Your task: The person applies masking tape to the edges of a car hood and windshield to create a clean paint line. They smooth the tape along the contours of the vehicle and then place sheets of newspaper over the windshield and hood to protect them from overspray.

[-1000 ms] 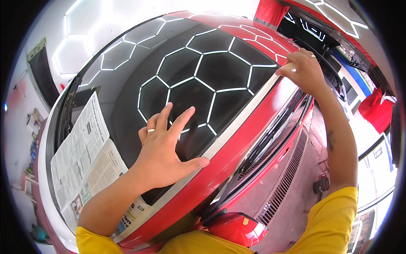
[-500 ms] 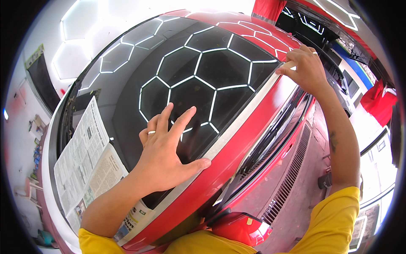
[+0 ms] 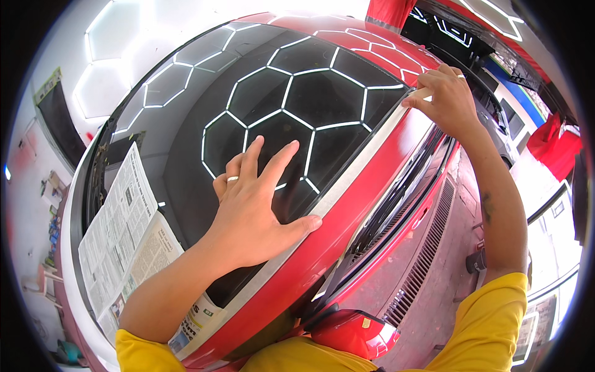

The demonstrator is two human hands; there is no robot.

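A pale strip of masking tape (image 3: 362,155) runs along the red pillar (image 3: 338,214) of a car, beside the dark windshield (image 3: 325,99). My left hand (image 3: 254,214) is open. Its fingers spread over the glass, and its thumb rests on the tape at the pillar's edge. Farther up, by the windshield's upper corner, my right hand (image 3: 447,99) is closed with a pale bit of masking tape showing between thumb and fingers. Whether a roll is inside that hand is hidden. Sheets of newspaper (image 3: 121,220) cover the windshield's lower left, partly behind my left forearm.
The red roof (image 3: 372,43) curves away at the far side, with hexagonal lights reflected on it. Close to my body is a red side mirror (image 3: 353,335). Right of the car, a floor grate (image 3: 427,248) and a dark cup-like object (image 3: 476,261) show. Red cloth (image 3: 555,146) hangs farther right.
My left hand has slid a little up along the taped edge, toward my right hand, fingers still spread. My right hand stays at the upper corner.
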